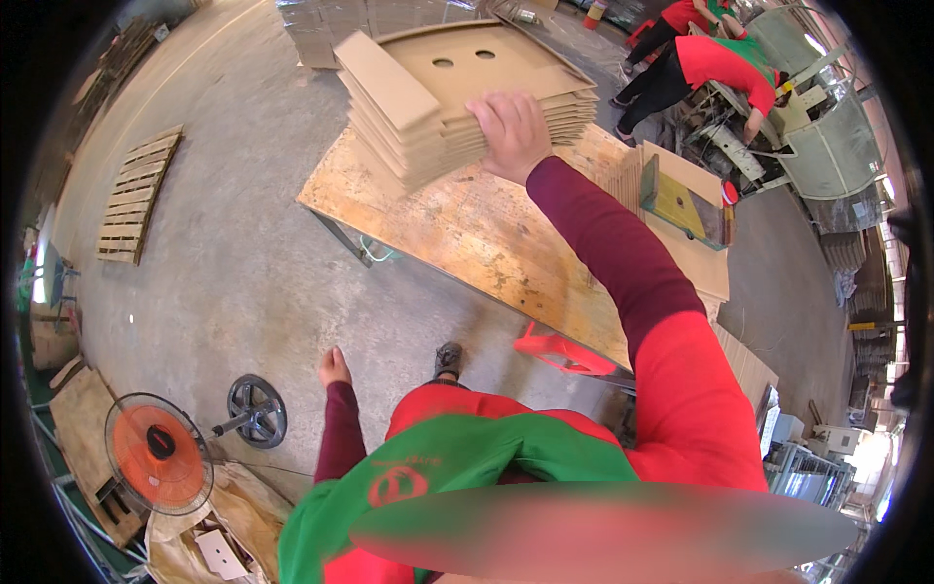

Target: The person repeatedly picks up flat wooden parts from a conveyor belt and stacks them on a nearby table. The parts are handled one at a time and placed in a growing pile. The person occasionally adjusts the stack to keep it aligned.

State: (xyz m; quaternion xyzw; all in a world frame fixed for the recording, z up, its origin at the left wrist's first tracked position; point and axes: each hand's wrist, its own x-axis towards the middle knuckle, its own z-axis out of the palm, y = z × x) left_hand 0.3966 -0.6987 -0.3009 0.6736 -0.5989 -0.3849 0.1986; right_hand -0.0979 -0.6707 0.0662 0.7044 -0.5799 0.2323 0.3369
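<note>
On the far end of a worn wooden table (467, 234) stands a stack of brown folded cardboard pieces (418, 146). The top piece (516, 63) has two round holes and a raised rim. My right hand (512, 132) is at the stack's near edge, its fingers bent over the top piece; the thumb is hidden. Away from the table, my left hand (334, 368) hangs low over the floor with nothing in it. Its fingers show only in part and look loosely stretched.
A red stool (562, 352) is tucked under the table's near edge. More cardboard (696, 263) lies right, bearing a green-and-yellow board (676, 202). A fan (159, 453) stands lower left, a pallet (141, 195) lies far left. People in red and green (715, 68) bend over machinery at upper right.
</note>
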